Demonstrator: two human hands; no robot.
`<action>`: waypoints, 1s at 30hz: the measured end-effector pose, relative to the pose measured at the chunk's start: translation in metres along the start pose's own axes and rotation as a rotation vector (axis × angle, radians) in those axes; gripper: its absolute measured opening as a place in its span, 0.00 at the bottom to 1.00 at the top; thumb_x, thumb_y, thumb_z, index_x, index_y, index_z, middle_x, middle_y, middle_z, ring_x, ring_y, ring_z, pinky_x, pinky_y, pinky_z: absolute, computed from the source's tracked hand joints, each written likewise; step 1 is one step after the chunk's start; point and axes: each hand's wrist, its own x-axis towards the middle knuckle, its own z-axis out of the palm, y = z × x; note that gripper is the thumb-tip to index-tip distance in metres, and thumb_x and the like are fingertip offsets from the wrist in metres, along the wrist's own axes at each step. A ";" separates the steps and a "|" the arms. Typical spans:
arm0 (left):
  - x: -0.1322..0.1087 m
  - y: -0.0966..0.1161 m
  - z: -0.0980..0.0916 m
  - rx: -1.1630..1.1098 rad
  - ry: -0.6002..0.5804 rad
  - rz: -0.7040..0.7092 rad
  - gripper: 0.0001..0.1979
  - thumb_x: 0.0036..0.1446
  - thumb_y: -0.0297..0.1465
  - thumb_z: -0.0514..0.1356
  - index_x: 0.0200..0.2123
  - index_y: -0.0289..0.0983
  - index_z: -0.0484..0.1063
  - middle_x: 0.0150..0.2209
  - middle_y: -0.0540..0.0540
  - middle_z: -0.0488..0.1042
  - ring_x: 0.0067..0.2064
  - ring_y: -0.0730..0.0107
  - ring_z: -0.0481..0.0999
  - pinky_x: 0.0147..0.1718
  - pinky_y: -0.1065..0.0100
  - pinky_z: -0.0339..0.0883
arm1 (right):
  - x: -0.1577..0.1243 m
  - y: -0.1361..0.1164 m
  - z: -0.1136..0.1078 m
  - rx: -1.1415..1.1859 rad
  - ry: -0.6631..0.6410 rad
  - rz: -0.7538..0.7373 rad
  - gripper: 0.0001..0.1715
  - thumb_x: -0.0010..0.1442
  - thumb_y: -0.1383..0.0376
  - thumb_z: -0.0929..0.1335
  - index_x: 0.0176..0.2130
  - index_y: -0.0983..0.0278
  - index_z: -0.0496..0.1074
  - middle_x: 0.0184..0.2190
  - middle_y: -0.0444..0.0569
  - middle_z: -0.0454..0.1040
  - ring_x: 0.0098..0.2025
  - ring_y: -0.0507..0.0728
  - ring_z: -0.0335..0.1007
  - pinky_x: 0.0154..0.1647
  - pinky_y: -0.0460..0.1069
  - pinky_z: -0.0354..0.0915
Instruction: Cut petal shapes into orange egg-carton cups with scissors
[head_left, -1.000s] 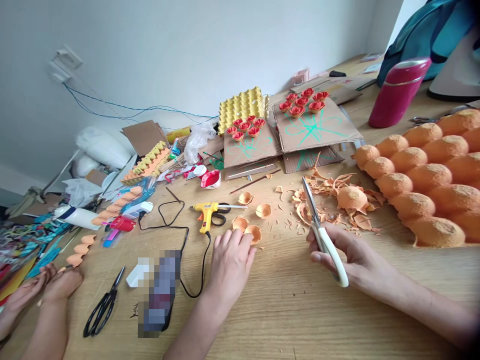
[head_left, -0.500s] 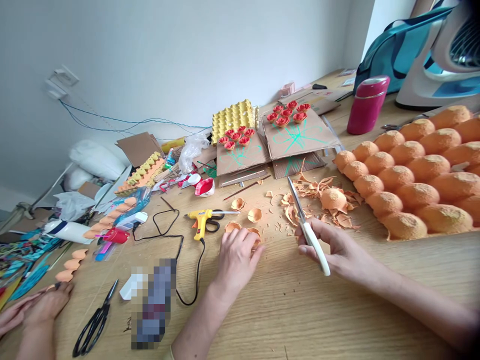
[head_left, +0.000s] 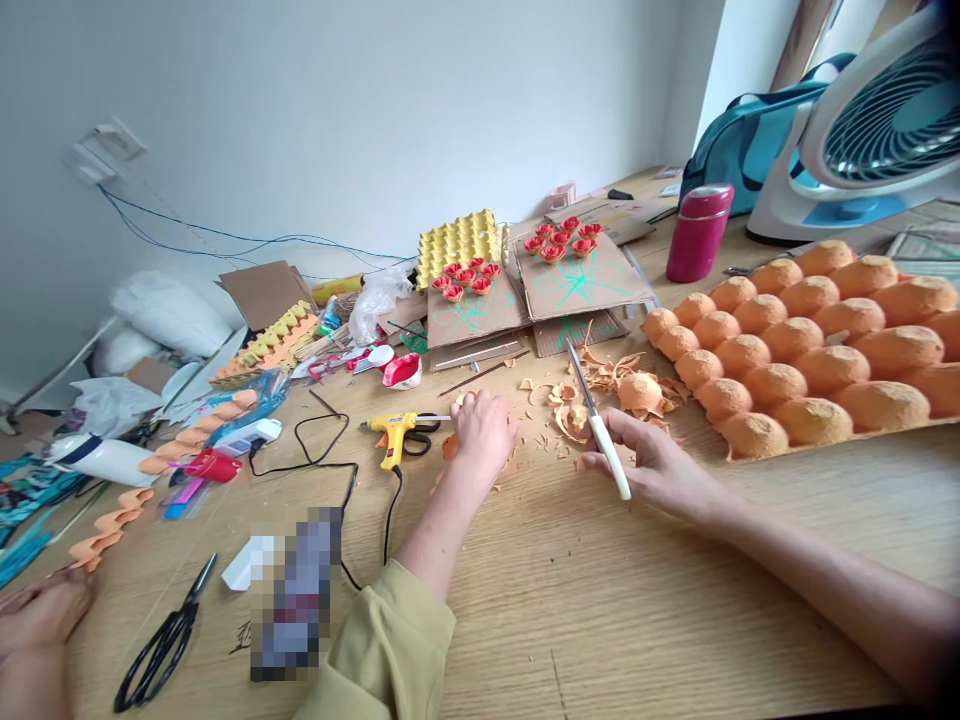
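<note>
White-handled scissors are gripped by the right hand above the desk, blades angled away, apparently for safety, while an orange cup is part-hidden by the left hand, whose grip cannot be told.

Soft daylight seems to come from the upper right; the wall greys toward the left, and the worktop carries a pale sheen with faint shadows. Wide-angle distortion stretches the fan, the right-hand corners darken, and a pixelated patch hides detail.
</note>
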 end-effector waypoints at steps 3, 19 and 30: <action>0.000 0.002 -0.004 -0.207 -0.032 -0.012 0.07 0.52 0.24 0.65 0.23 0.36 0.72 0.39 0.40 0.74 0.52 0.51 0.68 0.50 0.55 0.58 | 0.001 0.004 -0.002 0.007 0.027 -0.029 0.15 0.61 0.53 0.70 0.34 0.61 0.67 0.32 0.44 0.69 0.36 0.56 0.65 0.37 0.50 0.63; -0.059 0.011 0.018 -1.813 -0.467 -0.490 0.15 0.46 0.24 0.71 0.38 0.36 0.73 0.32 0.50 0.72 0.29 0.81 0.69 0.28 0.77 0.66 | 0.005 0.010 0.004 0.290 0.097 0.058 0.16 0.57 0.54 0.73 0.37 0.61 0.69 0.34 0.44 0.71 0.39 0.57 0.68 0.42 0.52 0.66; -0.073 0.005 0.029 -1.609 -0.598 -0.306 0.14 0.49 0.33 0.72 0.37 0.35 0.74 0.30 0.51 0.71 0.26 0.79 0.67 0.27 0.73 0.65 | 0.003 0.007 0.006 0.155 0.028 0.109 0.16 0.57 0.53 0.72 0.34 0.61 0.68 0.30 0.43 0.68 0.34 0.55 0.63 0.35 0.50 0.63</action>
